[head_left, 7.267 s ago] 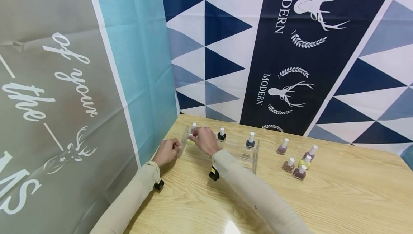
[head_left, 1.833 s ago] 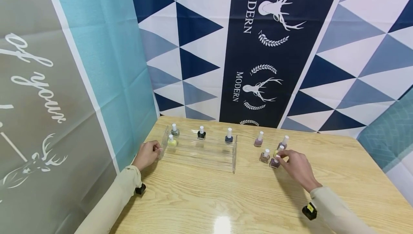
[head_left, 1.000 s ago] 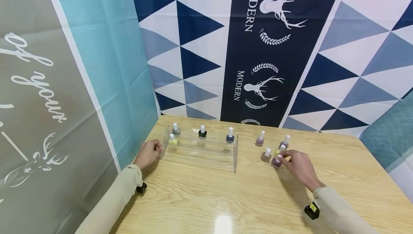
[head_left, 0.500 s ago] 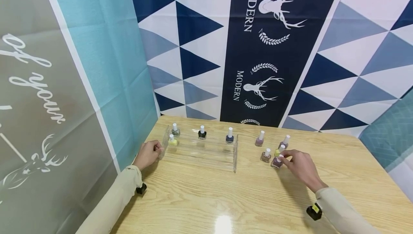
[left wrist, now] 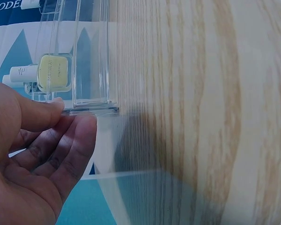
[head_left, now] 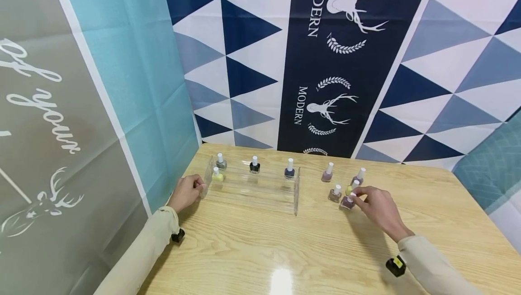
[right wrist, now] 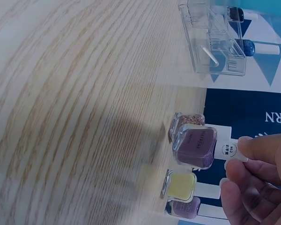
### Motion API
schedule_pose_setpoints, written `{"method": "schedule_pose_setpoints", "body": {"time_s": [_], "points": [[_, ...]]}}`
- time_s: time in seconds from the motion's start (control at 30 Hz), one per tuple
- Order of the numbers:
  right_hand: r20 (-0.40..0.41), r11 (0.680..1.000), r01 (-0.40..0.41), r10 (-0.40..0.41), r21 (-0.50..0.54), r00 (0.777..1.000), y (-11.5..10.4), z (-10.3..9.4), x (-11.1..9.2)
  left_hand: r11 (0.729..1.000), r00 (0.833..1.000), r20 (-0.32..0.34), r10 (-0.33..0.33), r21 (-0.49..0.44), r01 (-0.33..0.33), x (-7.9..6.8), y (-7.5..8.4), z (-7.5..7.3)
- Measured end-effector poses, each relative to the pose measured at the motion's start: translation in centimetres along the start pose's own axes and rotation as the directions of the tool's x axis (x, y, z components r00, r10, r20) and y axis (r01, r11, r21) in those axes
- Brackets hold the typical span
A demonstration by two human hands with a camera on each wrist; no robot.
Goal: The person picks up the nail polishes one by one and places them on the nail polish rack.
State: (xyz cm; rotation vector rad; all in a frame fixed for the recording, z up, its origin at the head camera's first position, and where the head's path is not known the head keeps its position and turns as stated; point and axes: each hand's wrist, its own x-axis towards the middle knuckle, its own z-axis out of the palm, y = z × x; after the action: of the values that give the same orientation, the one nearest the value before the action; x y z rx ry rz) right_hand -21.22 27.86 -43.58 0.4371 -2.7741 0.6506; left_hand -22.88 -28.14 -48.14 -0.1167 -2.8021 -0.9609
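My left hand (head_left: 187,192) pinches the left end panel of a clear acrylic tiered rack (left wrist: 86,111) between thumb and fingers. On the rack's left side are a yellow nail polish bottle (left wrist: 55,72) and, behind it, a grey-green one (head_left: 221,164). A black bottle (head_left: 254,167) and a navy one (head_left: 289,173) stand farther along the back tier. Over to the right, my right hand (head_left: 379,209) pinches the white cap of a dark purple nail polish bottle (right wrist: 196,147). The bottle tilts slightly in the head view; whether its base touches the table is unclear.
Close around the purple bottle are a glittery brown-pink bottle (head_left: 335,195), another yellow one (right wrist: 180,185) and a mauve one (head_left: 357,180). A further mauve bottle (head_left: 327,176) stands nearer the rack. Patterned cloth (head_left: 244,73) hangs behind and left of the wooden table (head_left: 244,249).
My right hand has left the yellow bottle at the rack's left end, moved right to the loose bottles and taken the purple one's cap. My left hand stays on the rack's end panel.
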Motion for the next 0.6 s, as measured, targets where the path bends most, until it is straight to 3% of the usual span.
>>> {"method": "schedule_pose_setpoints", "body": {"time_s": [0.6], "points": [[0.007, 1.0, -0.015, 0.015, -0.013, 1.0, -1.3, -0.6, -0.1, 1.0, 1.0, -0.003, 0.0, -0.012, 0.0, 0.0, 0.0, 0.1]]}}
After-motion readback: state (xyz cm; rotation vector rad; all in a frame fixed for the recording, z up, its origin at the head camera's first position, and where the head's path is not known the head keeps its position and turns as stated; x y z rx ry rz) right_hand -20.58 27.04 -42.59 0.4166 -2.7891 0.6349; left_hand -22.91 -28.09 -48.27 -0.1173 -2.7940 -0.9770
